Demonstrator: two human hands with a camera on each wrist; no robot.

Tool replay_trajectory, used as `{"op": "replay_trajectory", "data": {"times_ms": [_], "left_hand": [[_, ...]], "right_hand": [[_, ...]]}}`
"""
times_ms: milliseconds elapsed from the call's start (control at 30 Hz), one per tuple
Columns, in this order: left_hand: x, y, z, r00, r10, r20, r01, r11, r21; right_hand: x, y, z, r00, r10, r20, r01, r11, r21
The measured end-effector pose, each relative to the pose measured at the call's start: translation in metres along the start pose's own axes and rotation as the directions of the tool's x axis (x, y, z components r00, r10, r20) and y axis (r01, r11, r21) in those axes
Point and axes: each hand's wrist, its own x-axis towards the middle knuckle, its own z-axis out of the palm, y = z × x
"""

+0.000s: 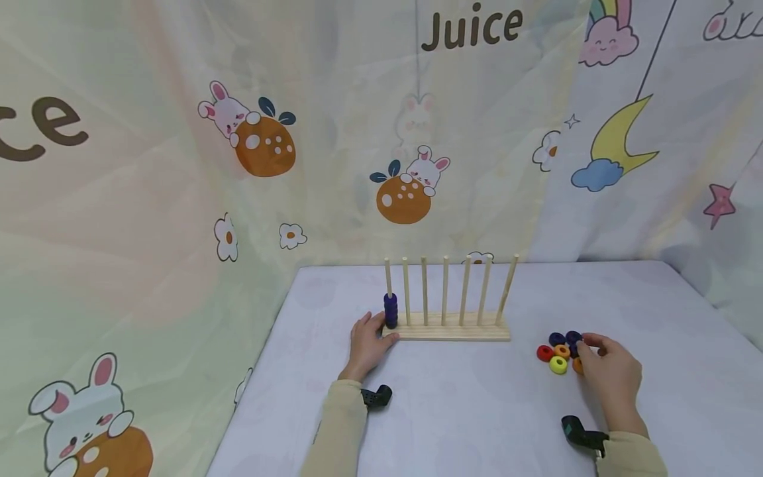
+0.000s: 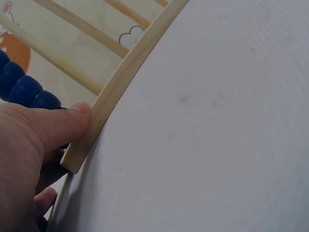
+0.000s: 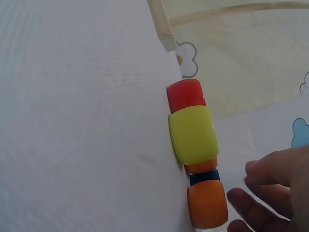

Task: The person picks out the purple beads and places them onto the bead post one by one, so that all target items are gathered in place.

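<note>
A wooden peg stand (image 1: 448,331) with several upright pegs stands on the table. Dark blue beads (image 1: 390,310) are stacked on its leftmost peg. My left hand (image 1: 366,346) grips the left end of the base, with the thumb (image 2: 72,123) on the front edge and the other fingers behind, partly hidden. My right hand (image 1: 612,376) hovers at a small group of loose beads, fingers slightly bent, fingertips close to the dark blue beads (image 1: 573,336). In the right wrist view no bead shows between the fingers. Red (image 3: 186,95), yellow (image 3: 194,135) and orange beads (image 3: 207,204) lie beside that hand.
The white table (image 1: 465,411) reaches back to a printed cloth backdrop (image 1: 334,218) with rabbits and oranges. A black wrist device (image 1: 377,397) sits on the left wrist, and another (image 1: 581,434) on the right.
</note>
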Motion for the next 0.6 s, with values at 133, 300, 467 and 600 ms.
{"op": "replay_trajectory", "data": {"times_ms": [133,300,467,600], "left_hand": [[0.0004,-0.0003,0.0006,1.000,-0.002,0.000,0.002,1.000,0.001],[0.0004,0.0006,-0.0001,1.000,0.016,-0.008,-0.016,1.000,0.003],[0.0004,0.0005,0.0000,1.000,0.011,-0.004,-0.011,1.000,0.006],[0.0005,0.0001,0.0000,1.000,0.006,-0.002,-0.006,1.000,0.012]], "right_hand": [[-0.0002,0.0002,-0.0018,0.998,0.018,0.054,-0.015,0.999,-0.044],[-0.0014,-0.0001,-0.0025,0.996,0.025,0.083,-0.019,0.997,-0.069],[-0.0005,0.0017,-0.0011,0.994,0.034,0.106,-0.025,0.997,-0.079],[0.0002,0.0032,0.0005,0.992,0.034,0.124,-0.023,0.995,-0.094]]}}
